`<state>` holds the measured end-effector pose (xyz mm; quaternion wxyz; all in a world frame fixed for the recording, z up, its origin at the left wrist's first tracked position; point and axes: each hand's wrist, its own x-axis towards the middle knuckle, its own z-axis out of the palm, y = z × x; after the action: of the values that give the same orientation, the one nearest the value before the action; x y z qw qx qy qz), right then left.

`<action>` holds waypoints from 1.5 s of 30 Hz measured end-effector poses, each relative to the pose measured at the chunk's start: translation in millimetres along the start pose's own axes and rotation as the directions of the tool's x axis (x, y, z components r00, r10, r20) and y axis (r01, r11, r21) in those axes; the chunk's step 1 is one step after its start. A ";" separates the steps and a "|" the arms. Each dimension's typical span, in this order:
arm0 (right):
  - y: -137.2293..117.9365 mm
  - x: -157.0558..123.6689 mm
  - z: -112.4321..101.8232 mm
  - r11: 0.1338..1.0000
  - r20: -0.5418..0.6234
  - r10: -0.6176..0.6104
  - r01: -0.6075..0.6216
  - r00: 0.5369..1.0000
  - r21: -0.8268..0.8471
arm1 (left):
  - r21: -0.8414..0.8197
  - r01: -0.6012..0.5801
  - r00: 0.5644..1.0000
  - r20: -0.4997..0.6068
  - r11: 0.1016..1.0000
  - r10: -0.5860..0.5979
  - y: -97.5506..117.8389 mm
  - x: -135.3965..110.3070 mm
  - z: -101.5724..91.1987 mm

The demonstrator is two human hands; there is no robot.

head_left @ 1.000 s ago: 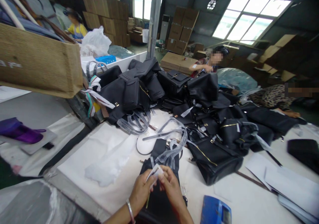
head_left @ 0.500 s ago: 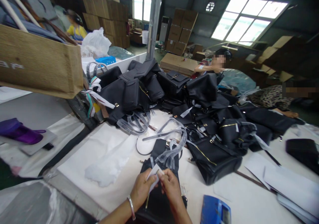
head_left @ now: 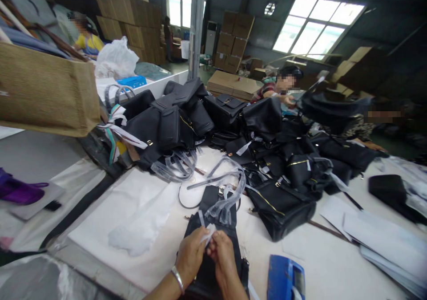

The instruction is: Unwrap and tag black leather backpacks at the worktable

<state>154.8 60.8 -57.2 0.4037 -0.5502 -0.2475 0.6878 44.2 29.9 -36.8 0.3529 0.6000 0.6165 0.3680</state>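
My left hand [head_left: 190, 255] and my right hand [head_left: 222, 256] meet at the bottom middle, both pinched on a small white paper tag [head_left: 208, 234]. A silver bangle circles my left wrist. Under the hands lies a black handbag [head_left: 213, 202] with its straps wrapped in clear plastic [head_left: 227, 197]. A large heap of black handbags [head_left: 267, 148] fills the table beyond it.
A blue device [head_left: 287, 282] lies just right of my hands. White paper sheets [head_left: 376, 237] cover the table's right side, a crumpled white wrap [head_left: 140, 224] the left. A brown woven bag [head_left: 46, 91] stands at far left. A person [head_left: 283, 86] across the table lifts a black bag; cardboard boxes stand behind.
The view has shifted a little right and down. My hands stay pinched on the tag. The person across the table has raised a black bag to the right.
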 end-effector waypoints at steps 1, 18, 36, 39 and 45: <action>-0.1 -1.2 1.3 1.000 -0.014 0.004 -0.004 1.000 0.012 | 0.070 -0.045 0.999 0.004 0.997 0.044 -1.9 -0.3 0.7; -5.1 -21.7 -17.0 0.896 -0.055 -0.280 0.240 0.958 -0.374 | -0.432 0.513 0.854 0.347 0.742 -0.388 10.1 6.2 -2.3; 13.1 -142.3 -259.1 0.740 -0.614 -0.409 -0.148 0.675 -0.656 | -0.228 0.548 0.792 0.453 0.805 -0.411 15.2 11.1 -5.3; 13.6 -143.9 -255.1 0.791 -0.620 -0.415 -0.074 0.666 -0.608 | -0.241 0.534 0.808 0.427 0.810 -0.406 16.1 9.3 -6.9; 16.6 -160.9 -255.4 0.872 -0.629 -0.376 0.031 0.680 -0.488 | -0.308 0.530 0.834 0.359 0.790 -0.419 25.0 7.0 -7.7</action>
<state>405.4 -108.1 -50.1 0.4083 -0.8149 -0.2832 0.2983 49.3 36.9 -11.2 0.6292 0.3847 0.6064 0.2972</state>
